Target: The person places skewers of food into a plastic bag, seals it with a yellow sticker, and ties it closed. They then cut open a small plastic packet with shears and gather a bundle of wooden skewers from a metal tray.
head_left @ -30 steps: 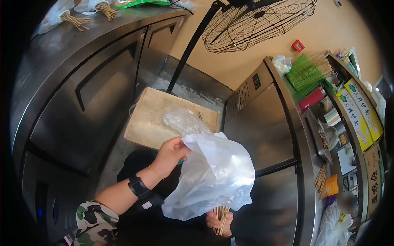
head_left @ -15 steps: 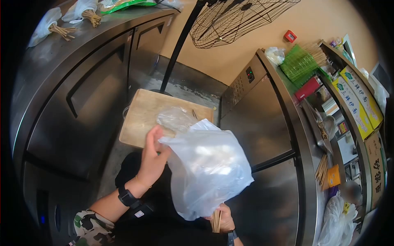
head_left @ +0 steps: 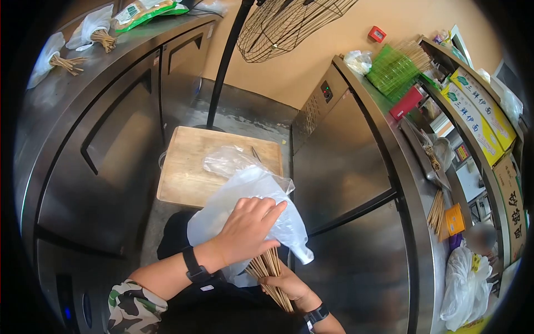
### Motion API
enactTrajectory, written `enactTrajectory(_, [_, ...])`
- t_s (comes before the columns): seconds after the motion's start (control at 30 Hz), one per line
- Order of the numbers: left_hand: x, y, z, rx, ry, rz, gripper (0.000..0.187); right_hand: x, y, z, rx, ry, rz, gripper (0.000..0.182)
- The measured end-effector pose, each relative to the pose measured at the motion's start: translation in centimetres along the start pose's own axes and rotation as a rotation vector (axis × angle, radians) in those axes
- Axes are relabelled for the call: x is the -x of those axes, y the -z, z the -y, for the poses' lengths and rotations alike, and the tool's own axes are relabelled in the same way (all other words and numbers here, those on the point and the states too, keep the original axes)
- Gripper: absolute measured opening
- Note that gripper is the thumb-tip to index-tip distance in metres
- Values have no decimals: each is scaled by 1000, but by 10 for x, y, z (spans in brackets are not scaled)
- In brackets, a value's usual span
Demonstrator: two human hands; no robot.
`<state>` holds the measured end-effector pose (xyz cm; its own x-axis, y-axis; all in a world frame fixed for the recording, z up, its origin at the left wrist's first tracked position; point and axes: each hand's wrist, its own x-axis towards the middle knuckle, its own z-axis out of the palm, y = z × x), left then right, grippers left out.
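Observation:
My right hand (head_left: 290, 285) grips a bundle of thin wooden skewers (head_left: 268, 263), their lower ends sticking out below the fist. A white plastic bag (head_left: 292, 229) covers the upper end of the bundle; what it covers is hidden. Across the bag lies my left hand (head_left: 249, 229), palm down, its thumb and index finger apart, resting on the plastic. Beyond the bag, a wooden board (head_left: 181, 170) carries a crumpled clear plastic bag (head_left: 225, 158) and a small dark thin object (head_left: 256, 154).
Steel cabinets stand left (head_left: 119, 128) and right (head_left: 345, 167). Two bagged skewer bundles (head_left: 97, 33) lie on the left counter. A fan (head_left: 283, 28) rises behind the board. The right counter holds a green basket (head_left: 395, 69), a red flask (head_left: 406, 103) and loose skewers (head_left: 436, 211).
My left hand has moved from the bag's upper left edge down onto its middle. The puffed-out bag has sagged around the skewers, and more of the bundle shows in my right hand.

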<state>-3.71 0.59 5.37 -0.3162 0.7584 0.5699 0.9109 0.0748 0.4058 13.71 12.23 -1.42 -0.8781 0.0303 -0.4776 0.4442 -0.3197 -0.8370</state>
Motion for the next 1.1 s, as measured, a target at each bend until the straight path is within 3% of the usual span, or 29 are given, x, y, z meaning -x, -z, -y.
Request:
enactTrajectory(0.07, [-5,-10,4,-93,16,48,55,1,2,-7,-6,-12,-4,58])
enactTrajectory(0.1, [-5,-14,6,-78,-26,28,47,-2,6,-8,16,-83,64,50])
enactTrajectory(0.27, [-2,-14,-10,76,-228,-45,15,-2,4,-16,103,-91,-6,35])
enactTrajectory(0.33, [14,-25,-25,236,-374,50,14,-10,11,-31,104,-92,-68,34])
enactTrajectory(0.37, [23,-25,-33,300,-449,126,12,-2,8,-23,-159,-161,-161,34])
enactTrajectory(0.4, [29,-25,-39,361,-523,201,11,-2,4,-17,-103,-105,-153,34])
enactTrajectory(0.5, [54,-16,-24,312,-496,258,13,-11,-2,4,64,78,-130,36])
enactTrajectory(0.6, [64,20,-15,294,-271,10,19,-18,3,18,2,182,-100,39])
enactTrajectory(0.73, [82,47,-9,202,160,-315,21,-33,-11,57,146,399,-200,52])
enactTrajectory(0.8, [87,33,-2,563,409,-613,25,-45,-15,68,110,520,-180,60])
enactTrajectory(0.87, [92,33,5,1024,536,-483,37,-52,-25,83,155,638,-224,61])
enactTrajectory(0.93, [86,32,6,1259,596,-269,48,-58,-31,92,225,697,-271,69])
enactTrajectory(1.0, [76,29,-3,1370,556,-195,74,-69,-32,94,354,820,-334,75])
enactTrajectory(1.1, [61,25,-4,1325,550,-300,63,-67,-47,91,352,891,-351,79])
